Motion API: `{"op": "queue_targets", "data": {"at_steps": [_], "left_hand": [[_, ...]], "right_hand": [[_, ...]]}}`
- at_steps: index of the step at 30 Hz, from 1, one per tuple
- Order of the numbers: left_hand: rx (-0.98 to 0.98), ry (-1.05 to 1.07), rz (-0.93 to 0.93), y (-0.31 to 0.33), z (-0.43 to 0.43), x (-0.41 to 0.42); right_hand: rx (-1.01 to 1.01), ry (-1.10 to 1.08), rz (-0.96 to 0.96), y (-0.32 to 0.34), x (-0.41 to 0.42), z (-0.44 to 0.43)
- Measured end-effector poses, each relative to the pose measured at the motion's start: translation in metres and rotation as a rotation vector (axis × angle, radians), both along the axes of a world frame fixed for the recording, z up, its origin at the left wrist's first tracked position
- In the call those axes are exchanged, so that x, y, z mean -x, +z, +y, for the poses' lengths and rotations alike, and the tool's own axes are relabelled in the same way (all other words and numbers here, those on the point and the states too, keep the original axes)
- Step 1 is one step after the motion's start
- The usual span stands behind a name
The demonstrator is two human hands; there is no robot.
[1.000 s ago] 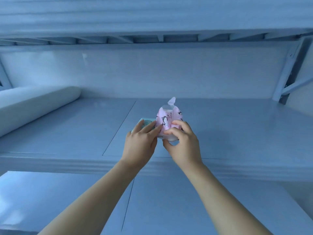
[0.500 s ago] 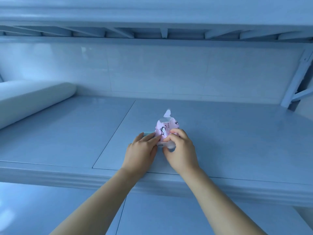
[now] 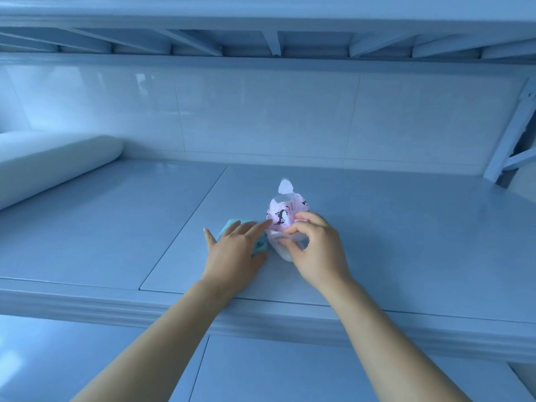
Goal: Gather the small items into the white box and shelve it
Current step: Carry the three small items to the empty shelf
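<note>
Head view. Shelf (image 3: 406, 242): pale, glossy, two panels meeting at a seam left of centre; tiled wall behind, slatted frame above.

Roll (image 3: 52, 166): white, cylindrical, lay on the shelf at far left, well apart from the hands.

Box (image 3: 282, 250): white, small, stood on the shelf near its front edge, mostly hidden by the right hand; only a low white wall showed.

Packet (image 3: 285, 211): pink with dark cartoon prints, upright in the box, a white tab sticking up at its top.

Teal item (image 3: 232, 227): lay just left of the box, partly under the left hand; its kind could not be told.

Left hand (image 3: 235, 250): fingers spread and nearly flat, palm down over the teal item, fingertips reaching to the packet's left side; gripped nothing.

Right hand (image 3: 316, 248): fingers curled, thumb and forefinger pinched at the packet's lower edge by the box rim; which of the two it held could not be told.
</note>
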State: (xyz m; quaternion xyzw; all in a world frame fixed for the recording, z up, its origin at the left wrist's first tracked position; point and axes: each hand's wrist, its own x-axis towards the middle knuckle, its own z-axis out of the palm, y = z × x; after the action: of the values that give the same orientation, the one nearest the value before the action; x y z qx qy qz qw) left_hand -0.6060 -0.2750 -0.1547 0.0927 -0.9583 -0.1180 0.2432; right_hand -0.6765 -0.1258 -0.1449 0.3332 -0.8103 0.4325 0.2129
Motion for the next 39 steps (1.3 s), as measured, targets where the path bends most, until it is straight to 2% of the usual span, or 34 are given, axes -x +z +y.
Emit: {"op": "queue_targets", "data": {"at_steps": [6, 13, 20, 24, 29, 34, 39], "left_hand": [[-0.038, -0.054, 0.043, 0.004, 0.024, 0.011], [0.054, -0.025, -0.088, -0.001, 0.042, 0.027], [0.072, -0.062, -0.200, 0.006, 0.038, 0.030], [0.109, 0.015, -0.167, 0.006, 0.035, 0.019], [0.119, 0.177, -0.127, 0.001, 0.028, -0.001], [0.095, 0.260, -0.140, 0.001, 0.025, -0.008], [0.103, 0.281, -0.135, 0.003, 0.033, -0.001]], "right_hand": [[-0.077, -0.083, -0.006, 0.003, 0.026, 0.036], [-0.278, -0.034, -0.128, -0.005, 0.042, 0.054], [-0.304, 0.070, -0.028, -0.003, 0.043, 0.052], [-0.273, 0.023, 0.021, -0.004, 0.038, 0.052], [-0.275, 0.160, 0.115, 0.004, 0.022, 0.034], [-0.476, 0.222, 0.060, 0.007, 0.018, 0.006], [-0.448, 0.256, 0.053, -0.001, 0.025, -0.001]]}}
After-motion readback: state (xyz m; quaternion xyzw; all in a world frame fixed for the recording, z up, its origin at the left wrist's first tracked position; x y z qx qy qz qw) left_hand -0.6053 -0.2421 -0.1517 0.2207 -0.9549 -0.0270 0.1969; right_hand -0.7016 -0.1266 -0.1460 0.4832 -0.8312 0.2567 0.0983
